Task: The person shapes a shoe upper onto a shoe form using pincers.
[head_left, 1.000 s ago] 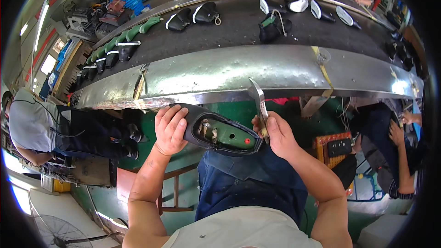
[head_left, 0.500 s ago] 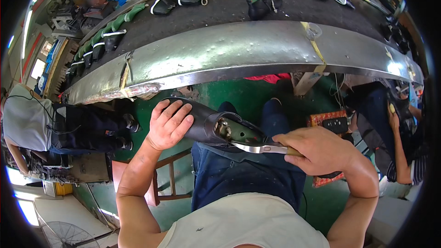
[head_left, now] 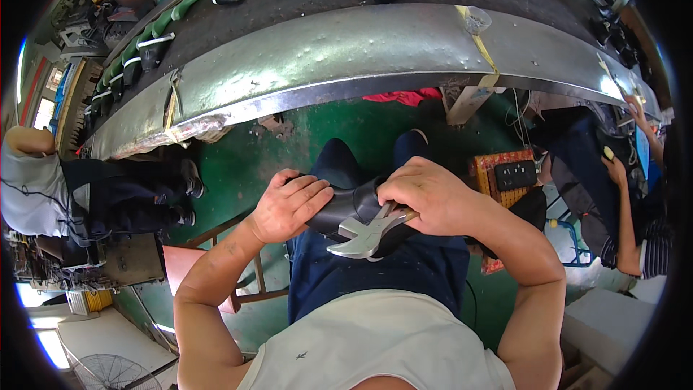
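Observation:
A black leather shoe upper (head_left: 339,211), pulled over a last, lies across my thighs. My left hand (head_left: 292,206) wraps over its left end, fingers curled on the leather. Toward its right end, my right hand (head_left: 426,195) grips the shoe and also keeps hold of metal lasting pincers (head_left: 368,235) with a wooden-looking handle. The pincers' head points left and lies in front of the shoe, its jaws apart with nothing between them. My right hand and the pincers hide the shoe's opening.
Ahead runs a metal-edged bench (head_left: 346,36) with several black shoes and green lasts (head_left: 189,3) on it. At right, a black box-like thing (head_left: 515,175) rests on a woven seat. Co-workers sit on the left (head_left: 43,188) and right (head_left: 577,159). A wooden chair (head_left: 206,267) stands beside me.
My right hand has moved left onto the shoe, and the pincers' head has come away from the shoe's edge and turned left. The shoe has shifted slightly; the whole view has tilted.

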Demonstrator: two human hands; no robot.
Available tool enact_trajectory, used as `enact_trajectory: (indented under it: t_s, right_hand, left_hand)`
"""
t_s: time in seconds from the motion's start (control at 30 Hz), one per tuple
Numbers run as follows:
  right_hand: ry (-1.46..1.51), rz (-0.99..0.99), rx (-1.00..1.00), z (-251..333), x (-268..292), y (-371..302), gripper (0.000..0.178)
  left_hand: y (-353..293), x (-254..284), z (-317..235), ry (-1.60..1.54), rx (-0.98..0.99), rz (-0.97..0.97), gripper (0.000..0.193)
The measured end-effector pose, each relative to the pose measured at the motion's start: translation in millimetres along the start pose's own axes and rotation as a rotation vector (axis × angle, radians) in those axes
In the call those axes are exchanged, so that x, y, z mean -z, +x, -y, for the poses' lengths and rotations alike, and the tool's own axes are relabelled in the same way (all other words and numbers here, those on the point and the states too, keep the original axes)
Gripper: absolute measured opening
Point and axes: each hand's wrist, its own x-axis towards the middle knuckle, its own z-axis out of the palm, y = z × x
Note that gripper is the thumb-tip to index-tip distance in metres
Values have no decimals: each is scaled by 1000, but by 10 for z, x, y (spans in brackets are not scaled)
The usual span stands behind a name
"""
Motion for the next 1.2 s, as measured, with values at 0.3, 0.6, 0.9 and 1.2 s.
enact_trajectory:
  t_s: [0.3, 0.6, 0.9, 1.2]
  right_hand:
    - [5, -75, -64, -367, -427, -314, 31]
    - [284, -295, -877, -571, -588, -600, 26]
    - [140, 691, -823, -237, -9, -792, 21]
    - [113, 897, -791, -351, 32, -363, 27]
  left_hand:
    - [-224, -545, -165, -155, 84, 135, 89]
    - [-541, -930, -109, -114, 117, 71, 79]
    - [-722, -1157, -132, -140, 131, 86, 77]
    - [-674, -1226, -107, -154, 133, 102, 79]
